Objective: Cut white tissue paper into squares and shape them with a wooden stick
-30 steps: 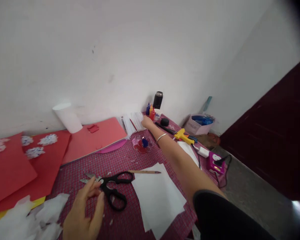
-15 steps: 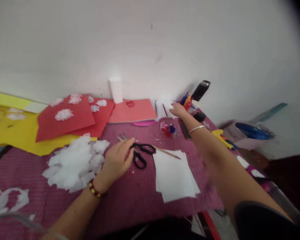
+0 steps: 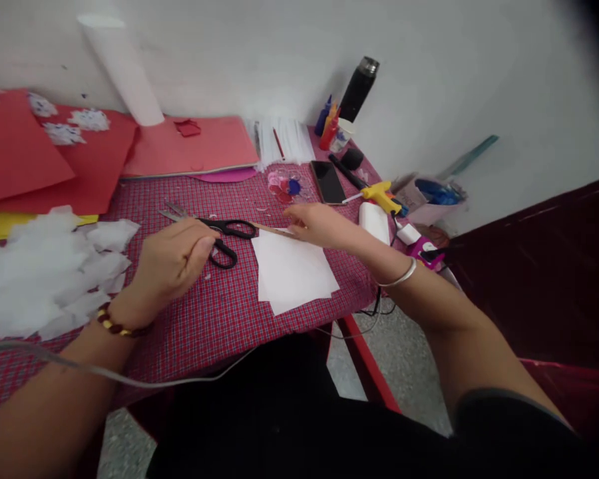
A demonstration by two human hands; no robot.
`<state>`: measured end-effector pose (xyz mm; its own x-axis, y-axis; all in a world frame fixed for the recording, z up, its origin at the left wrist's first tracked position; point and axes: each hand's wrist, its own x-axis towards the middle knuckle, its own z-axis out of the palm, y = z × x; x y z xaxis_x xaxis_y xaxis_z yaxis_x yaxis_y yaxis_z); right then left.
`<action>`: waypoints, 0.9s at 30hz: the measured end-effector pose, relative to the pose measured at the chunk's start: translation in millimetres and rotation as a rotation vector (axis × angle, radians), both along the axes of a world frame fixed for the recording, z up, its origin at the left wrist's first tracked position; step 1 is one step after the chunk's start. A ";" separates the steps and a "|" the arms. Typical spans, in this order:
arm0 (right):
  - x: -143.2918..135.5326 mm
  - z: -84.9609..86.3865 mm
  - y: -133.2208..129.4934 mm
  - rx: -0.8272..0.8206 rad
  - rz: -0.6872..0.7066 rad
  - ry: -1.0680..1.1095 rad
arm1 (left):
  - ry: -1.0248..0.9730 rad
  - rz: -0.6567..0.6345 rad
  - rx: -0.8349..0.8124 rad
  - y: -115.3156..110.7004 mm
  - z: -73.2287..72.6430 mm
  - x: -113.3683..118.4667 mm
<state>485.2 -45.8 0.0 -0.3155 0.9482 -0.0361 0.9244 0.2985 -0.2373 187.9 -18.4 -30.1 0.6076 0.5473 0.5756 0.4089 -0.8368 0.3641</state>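
Crossing the left forearm, a pale cable [image 3: 180,384] is seen nearest. With the paper [image 3: 297,273] taken as the clock's centre, tissue [image 3: 44,273] is heaped at 9 o'clock on the checked cloth [image 3: 199,326]. Between 9 and 10, the scissors [image 3: 219,226] are partly covered by the left hand [image 3: 172,259]; its fingers are curled, thumb close by, but whether anything is gripped cannot be told. At 12, the pencil [image 3: 272,231] is laid over the paper's far edge, its right end hidden by the right hand [image 3: 317,226], whose fingers are half bent; a grip cannot be confirmed. Farther out, a phone [image 3: 328,183] is placed at 1 and a yellow glue gun [image 3: 378,193] at 2. Red sheets [image 3: 92,159] are spread at 10, white strips [image 3: 294,141] at 12. Near 1, paint bottles [image 3: 329,130] are grouped beside a black flask [image 3: 358,92]. At 2, any lettering on the box [image 3: 412,196] is too blurred to be read.
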 end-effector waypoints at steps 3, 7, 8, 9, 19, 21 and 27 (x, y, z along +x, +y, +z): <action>-4.3 -22.7 -4.2 0.021 -0.008 -0.056 | 0.041 -0.102 -0.015 -8.8 -0.8 5.6; -6.8 -35.4 -0.7 0.052 -0.076 -0.073 | 0.087 -0.122 -0.060 -12.3 -2.2 7.2; -6.8 -36.8 1.0 0.057 -0.096 -0.066 | 0.092 -0.114 -0.069 -12.3 -2.3 7.0; -6.4 -37.7 2.9 0.061 -0.115 -0.055 | 0.093 -0.104 -0.074 -12.2 -2.3 6.9; 27.5 -22.1 -19.9 0.157 -0.406 0.206 | 0.166 -0.122 -0.099 -24.7 2.0 21.7; 38.0 -20.0 -34.4 0.162 -0.425 0.274 | 0.243 -0.112 -0.126 -28.6 5.2 33.7; 52.8 -23.2 -69.3 0.143 -0.466 0.283 | 0.467 -0.120 -0.098 -11.8 7.2 83.5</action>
